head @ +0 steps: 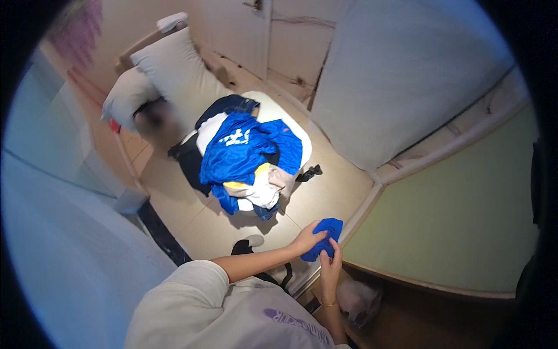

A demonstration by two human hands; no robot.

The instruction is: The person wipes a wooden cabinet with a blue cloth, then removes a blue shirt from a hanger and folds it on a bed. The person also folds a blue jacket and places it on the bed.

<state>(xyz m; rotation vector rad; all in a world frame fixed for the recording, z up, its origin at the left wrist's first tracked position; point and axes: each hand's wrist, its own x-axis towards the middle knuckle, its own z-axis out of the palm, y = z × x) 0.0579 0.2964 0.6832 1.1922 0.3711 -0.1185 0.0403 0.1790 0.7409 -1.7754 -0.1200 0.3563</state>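
Observation:
My left hand (308, 240) grips a small folded piece of blue cloth (332, 226) in front of my body, its thumb lying across the top. At the cloth's lower edge, the thumb and fingers of my right hand (331, 264) pinch it. Beyond my hands is a heap of clothes, piled on a white surface with rounded corners (301, 126). A shiny blue garment with white print (235, 148) lies on top. Around it are a white, beige and yellow garment (266, 187), dark denim (231, 104) and a black garment (194, 168).
Pillows (174, 61) lean on a wooden seat behind the heap, beside a blurred patch. A pale hanging sheet (383, 87) and a framed greenish board (444, 209) stand right. A clear plastic bag (359, 301) sits below my right hand. Bluish fabric (78, 244) hangs left.

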